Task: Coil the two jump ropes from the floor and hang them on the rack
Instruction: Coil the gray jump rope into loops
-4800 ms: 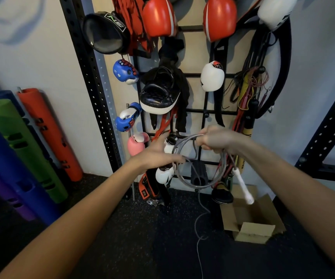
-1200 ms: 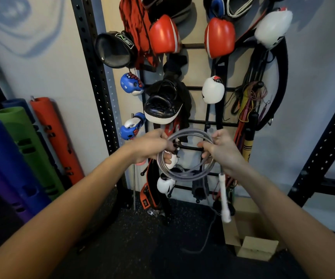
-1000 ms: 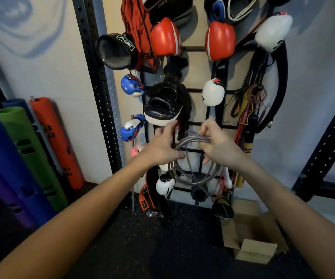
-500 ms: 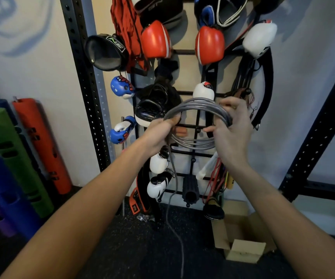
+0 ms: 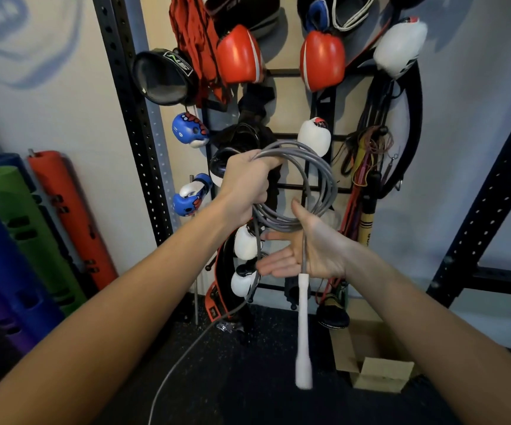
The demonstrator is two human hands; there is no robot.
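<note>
The left hand (image 5: 248,187) now grips the coiled rope (image 5: 306,185) alone, fist closed round the loops' left side, while a loose tail (image 5: 186,354) runs from under it down to the floor. Half a second ago both hands held the coil; the right hand (image 5: 306,254) has since let go and lies spread, palm up, just beneath the loops, with the white handle (image 5: 303,329) dangling in front of it. That tail probably needs gathering before the coil can go on the rack (image 5: 294,72) behind the hands.
</note>
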